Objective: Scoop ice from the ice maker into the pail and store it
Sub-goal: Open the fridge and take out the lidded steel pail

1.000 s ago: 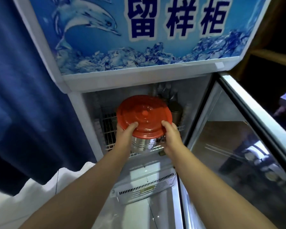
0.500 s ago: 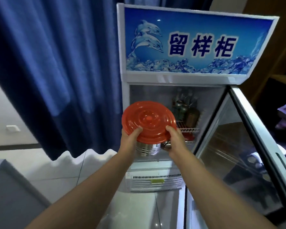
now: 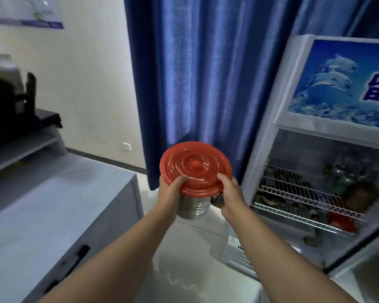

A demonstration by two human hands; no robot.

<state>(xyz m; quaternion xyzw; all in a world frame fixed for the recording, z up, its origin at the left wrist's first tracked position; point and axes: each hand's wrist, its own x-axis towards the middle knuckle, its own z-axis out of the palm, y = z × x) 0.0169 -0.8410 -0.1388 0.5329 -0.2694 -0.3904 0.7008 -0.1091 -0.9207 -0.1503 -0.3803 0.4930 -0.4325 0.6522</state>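
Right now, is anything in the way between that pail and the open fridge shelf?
Nothing visible. The left hand and right hand hold the pail just left of the fridge, whose front stands open; jars sit farther right on the shelf.

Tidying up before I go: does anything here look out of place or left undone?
The cabinet door stands open, wire shelves exposed, while the left hand and right hand hold the pail outside it, before the curtain. The red lid sits evenly on the pail; nothing looks spilled.
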